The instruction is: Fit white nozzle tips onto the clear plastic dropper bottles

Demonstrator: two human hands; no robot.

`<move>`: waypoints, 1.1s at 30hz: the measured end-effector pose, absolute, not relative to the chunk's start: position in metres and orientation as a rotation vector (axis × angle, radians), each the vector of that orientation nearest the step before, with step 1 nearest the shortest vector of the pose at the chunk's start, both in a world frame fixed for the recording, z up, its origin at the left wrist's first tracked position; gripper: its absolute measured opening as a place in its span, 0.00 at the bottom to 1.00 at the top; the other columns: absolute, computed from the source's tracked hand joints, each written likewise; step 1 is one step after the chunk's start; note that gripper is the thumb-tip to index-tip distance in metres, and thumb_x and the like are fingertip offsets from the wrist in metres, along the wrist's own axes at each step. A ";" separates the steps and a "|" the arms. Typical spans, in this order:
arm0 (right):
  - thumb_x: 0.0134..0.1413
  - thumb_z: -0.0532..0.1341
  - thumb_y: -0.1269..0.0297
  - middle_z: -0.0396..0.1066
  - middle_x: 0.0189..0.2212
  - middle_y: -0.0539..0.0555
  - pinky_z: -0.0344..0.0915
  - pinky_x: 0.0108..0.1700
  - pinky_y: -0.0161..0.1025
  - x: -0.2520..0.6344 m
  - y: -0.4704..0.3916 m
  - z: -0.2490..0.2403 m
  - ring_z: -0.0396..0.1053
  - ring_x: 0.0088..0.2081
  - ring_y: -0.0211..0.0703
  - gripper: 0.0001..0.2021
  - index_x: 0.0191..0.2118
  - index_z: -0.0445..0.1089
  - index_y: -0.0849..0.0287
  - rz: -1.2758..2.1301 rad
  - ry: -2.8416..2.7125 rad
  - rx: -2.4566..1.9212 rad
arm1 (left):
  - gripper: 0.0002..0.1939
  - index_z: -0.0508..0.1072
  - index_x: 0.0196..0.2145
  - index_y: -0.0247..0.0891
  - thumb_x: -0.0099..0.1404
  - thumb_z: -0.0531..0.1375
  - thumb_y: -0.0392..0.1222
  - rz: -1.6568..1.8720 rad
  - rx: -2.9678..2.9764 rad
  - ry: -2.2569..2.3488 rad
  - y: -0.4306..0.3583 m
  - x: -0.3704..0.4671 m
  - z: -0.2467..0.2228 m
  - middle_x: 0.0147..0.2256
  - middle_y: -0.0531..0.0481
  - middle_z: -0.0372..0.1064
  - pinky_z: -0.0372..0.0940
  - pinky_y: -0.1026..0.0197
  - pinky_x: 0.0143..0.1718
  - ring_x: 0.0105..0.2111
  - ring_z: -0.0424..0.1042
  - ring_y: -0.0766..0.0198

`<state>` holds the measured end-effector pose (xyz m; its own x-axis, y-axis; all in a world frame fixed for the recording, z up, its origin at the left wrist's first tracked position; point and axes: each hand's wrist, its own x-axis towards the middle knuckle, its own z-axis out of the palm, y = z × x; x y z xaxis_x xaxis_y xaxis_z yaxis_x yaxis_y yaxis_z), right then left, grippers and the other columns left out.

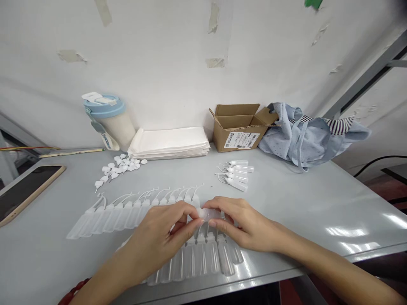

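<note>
Between my two hands, a small clear bottle (210, 214) lies sideways above the table. My left hand (168, 228) pinches its white neck end, and my right hand (237, 220) grips its body with thumb and fingers. Beyond my left hand runs a row of frosted bottles (117, 216) with thin white cap straps. Another row of clear bottles (190, 260) lies nearer the front edge, partly hidden by my left hand and forearm. Several capped bottles (237, 174) form a small group farther back. White pointed tips (119, 167) are heaped at the back left.
On the grey table (286, 190), a phone (28, 190) rests at far left. Along the wall stand a blue-lidded cup (111, 120), a stack of white packets (171, 142), an open cardboard box (241, 131) and a crumpled blue cloth bag (305, 140).
</note>
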<state>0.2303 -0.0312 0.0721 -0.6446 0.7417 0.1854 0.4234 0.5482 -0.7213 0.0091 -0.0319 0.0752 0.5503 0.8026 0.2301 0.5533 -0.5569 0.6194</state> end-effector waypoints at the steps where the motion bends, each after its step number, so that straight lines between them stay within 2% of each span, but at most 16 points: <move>1: 0.64 0.54 0.65 0.73 0.37 0.58 0.66 0.37 0.36 0.230 -0.031 0.072 0.68 0.32 0.38 0.14 0.51 0.65 0.68 0.897 -2.310 -0.940 | 0.10 0.70 0.32 0.41 0.69 0.53 0.45 0.665 2.289 1.095 -0.032 0.009 0.075 0.18 0.61 0.60 0.55 0.69 0.21 0.17 0.59 0.71; 6: 0.63 0.55 0.67 0.72 0.44 0.60 0.67 0.37 0.35 0.230 -0.035 0.068 0.69 0.33 0.38 0.21 0.60 0.56 0.66 0.896 -2.322 -0.862 | 0.11 0.70 0.30 0.41 0.69 0.54 0.46 0.618 2.218 1.103 -0.032 0.010 0.080 0.20 0.60 0.62 0.55 0.69 0.22 0.18 0.57 0.71; 9: 0.64 0.55 0.68 0.72 0.46 0.58 0.67 0.39 0.35 0.230 -0.036 0.065 0.70 0.35 0.37 0.22 0.61 0.54 0.62 0.903 -2.359 -0.812 | 0.11 0.70 0.29 0.41 0.68 0.55 0.45 0.625 2.187 1.115 -0.032 0.010 0.080 0.19 0.61 0.61 0.54 0.69 0.22 0.18 0.57 0.71; 15: 0.64 0.56 0.67 0.73 0.43 0.58 0.67 0.39 0.36 0.229 -0.036 0.066 0.70 0.35 0.38 0.19 0.58 0.58 0.63 0.886 -2.372 -0.843 | 0.07 0.69 0.32 0.42 0.64 0.60 0.47 0.765 2.106 1.183 -0.031 0.011 0.075 0.17 0.63 0.52 0.53 0.70 0.20 0.16 0.54 0.72; 19: 0.63 0.56 0.67 0.73 0.39 0.57 0.67 0.34 0.36 0.228 -0.037 0.064 0.70 0.30 0.39 0.18 0.56 0.58 0.64 0.844 -2.353 -0.869 | 0.09 0.68 0.31 0.41 0.62 0.61 0.48 0.822 2.078 1.210 -0.031 0.010 0.074 0.16 0.63 0.49 0.53 0.70 0.19 0.15 0.53 0.72; 23: 0.63 0.56 0.64 0.72 0.37 0.57 0.66 0.29 0.35 0.229 -0.037 0.062 0.69 0.27 0.38 0.17 0.55 0.57 0.63 0.833 -2.304 -0.920 | 0.11 0.68 0.29 0.41 0.63 0.59 0.51 0.825 1.985 1.277 -0.033 0.011 0.080 0.17 0.62 0.54 0.51 0.70 0.17 0.16 0.54 0.71; 27: 0.62 0.57 0.64 0.70 0.36 0.56 0.66 0.29 0.35 0.230 -0.036 0.061 0.70 0.27 0.38 0.16 0.52 0.57 0.61 0.887 -2.261 -0.962 | 0.15 0.69 0.28 0.40 0.66 0.54 0.52 0.862 1.916 1.385 -0.033 0.009 0.087 0.18 0.58 0.57 0.50 0.69 0.18 0.18 0.55 0.70; 33: 0.61 0.58 0.62 0.69 0.38 0.56 0.65 0.27 0.35 0.230 -0.037 0.060 0.69 0.25 0.36 0.14 0.49 0.55 0.59 0.920 -2.204 -0.968 | 0.24 0.66 0.23 0.39 0.66 0.50 0.60 0.595 1.828 1.371 -0.027 0.005 0.092 0.18 0.59 0.44 0.45 0.67 0.18 0.17 0.45 0.70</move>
<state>0.2303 -0.0369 0.0596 -0.5846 0.7835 0.2105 0.4014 0.5048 -0.7642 0.0048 -0.0267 0.0920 0.3145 0.9463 -0.0749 0.5921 -0.1339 0.7947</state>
